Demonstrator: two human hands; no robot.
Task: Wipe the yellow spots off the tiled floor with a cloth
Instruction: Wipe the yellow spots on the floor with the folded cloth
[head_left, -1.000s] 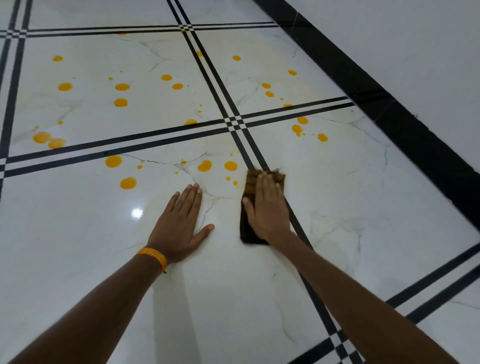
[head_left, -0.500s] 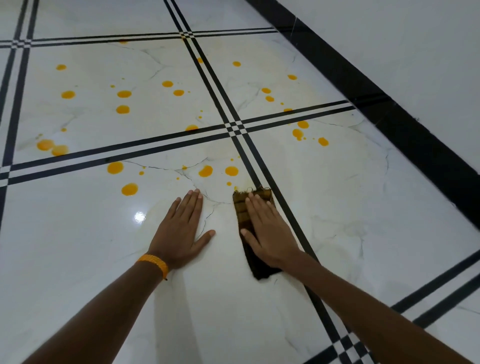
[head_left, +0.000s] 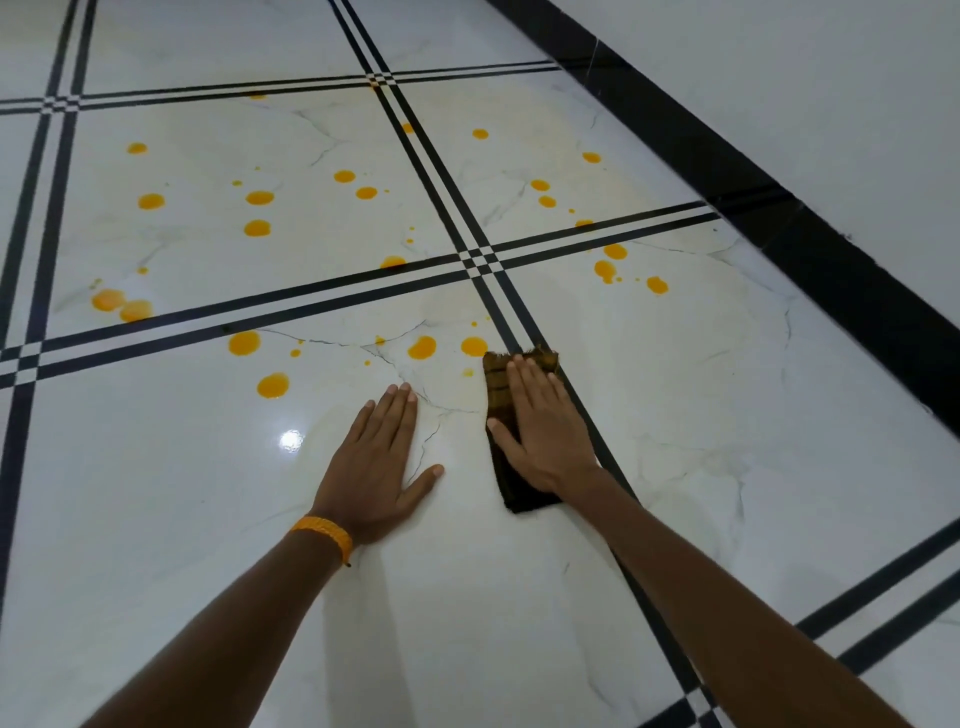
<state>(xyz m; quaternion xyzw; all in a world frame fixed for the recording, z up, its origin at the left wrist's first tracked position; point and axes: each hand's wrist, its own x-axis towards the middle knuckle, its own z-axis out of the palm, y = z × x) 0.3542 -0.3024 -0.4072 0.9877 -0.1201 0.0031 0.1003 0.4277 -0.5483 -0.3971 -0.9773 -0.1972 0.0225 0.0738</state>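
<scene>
The cloth (head_left: 500, 410), dark brown with faint yellowish stripes and a frayed far edge, is lying flat on the white marble-look tiled floor (head_left: 727, 395), right beside the double black line that runs away from me. My right hand (head_left: 540, 431) is pressing down on it with the palm flat and the fingers stretched out together, not gripping, so only the left strip and the near and far ends of the cloth are showing around it. My left hand (head_left: 376, 462) is resting flat on the bare tile just to the left, fingers together and thumb spread toward the cloth, apart from it and holding nothing; an orange wristband (head_left: 324, 535) is sitting on that wrist. Just beyond the cloth's far left corner two larger yellow spots (head_left: 422, 347) are lying side by side, one nearly touching the cloth. More spots are scattered across the farther tiles on both sides of the crossing black lines. A black border (head_left: 779, 218) is running along the floor on the right.
</scene>
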